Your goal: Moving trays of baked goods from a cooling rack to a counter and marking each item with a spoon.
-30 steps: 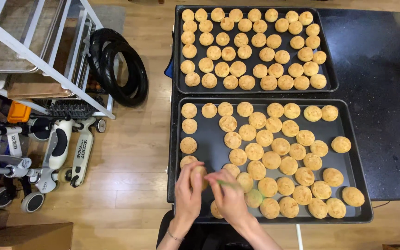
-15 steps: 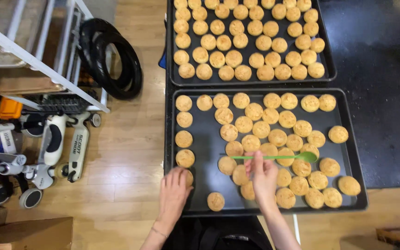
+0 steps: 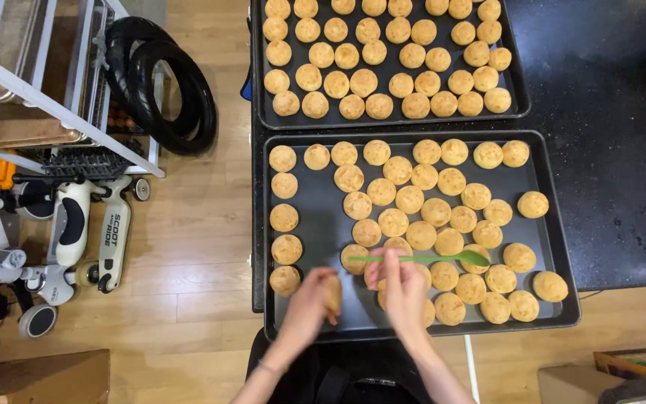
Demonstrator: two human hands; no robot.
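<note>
Two dark baking trays are carried side by side on a black speckled bench [image 3: 622, 172]. The near tray [image 3: 315, 217] and the far tray [image 3: 521, 105] are each loaded with round golden buns. The bench is bordered by a wooden floor [image 3: 188, 247].

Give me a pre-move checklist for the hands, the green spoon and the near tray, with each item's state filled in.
1. Left hand has a puff in its grip: ok, one golden puff sits in the fingers over the near tray.
2. Right hand holds the green spoon: ok, held near the handle end, bowl pointing right.
3. Spoon clear of the puffs below it: cannot tell, it lies across several of them in this view.
4. Bare tray floor near the hands: ok, open dark space left of the middle.
5. Far tray undisturbed: ok, neat rows.
6. Held puff intact: cannot tell, fingers cover most of it.
</note>
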